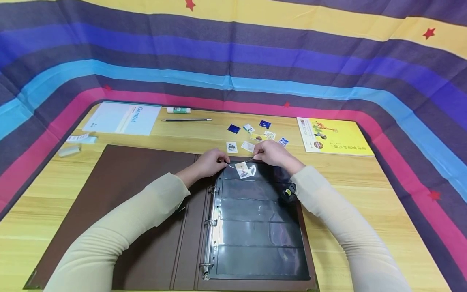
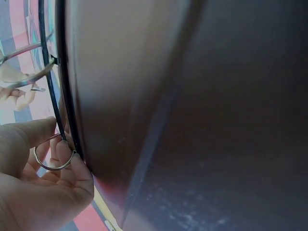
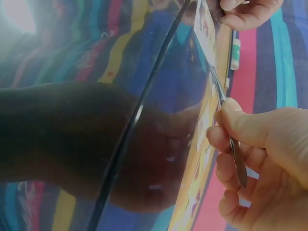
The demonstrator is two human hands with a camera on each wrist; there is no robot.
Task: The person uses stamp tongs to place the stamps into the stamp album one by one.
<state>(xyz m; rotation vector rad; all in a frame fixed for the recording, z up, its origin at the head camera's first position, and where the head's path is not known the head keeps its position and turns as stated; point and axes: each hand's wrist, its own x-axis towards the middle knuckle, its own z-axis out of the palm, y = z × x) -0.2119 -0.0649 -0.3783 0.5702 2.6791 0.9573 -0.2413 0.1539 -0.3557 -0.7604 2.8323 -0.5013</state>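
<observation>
A brown ring binder point(image 1: 146, 186) lies open, with a black stamp page point(image 1: 255, 211) of clear pocket strips on its right side. At the page's top left corner my left hand point(image 1: 209, 163) pinches the page edge between thumb and fingertips, close to a metal ring point(image 2: 54, 168) in the left wrist view. My right hand point(image 1: 273, 153) holds metal tweezers point(image 3: 222, 98) between thumb and fingers. At the tweezers' tip a small printed stamp point(image 1: 242, 169) hangs over the top pocket strip; the right wrist view shows it nearly edge-on.
Several loose stamps point(image 1: 249, 146) lie beyond the binder. A yellow book point(image 1: 335, 136) is at the right, a light blue Gambit notebook point(image 1: 122, 117) at the back left. Nearby are a glue stick point(image 1: 178, 110), a pencil point(image 1: 187, 120) and an eraser point(image 1: 69, 151). Striped cloth point(image 1: 233, 48) surrounds the table.
</observation>
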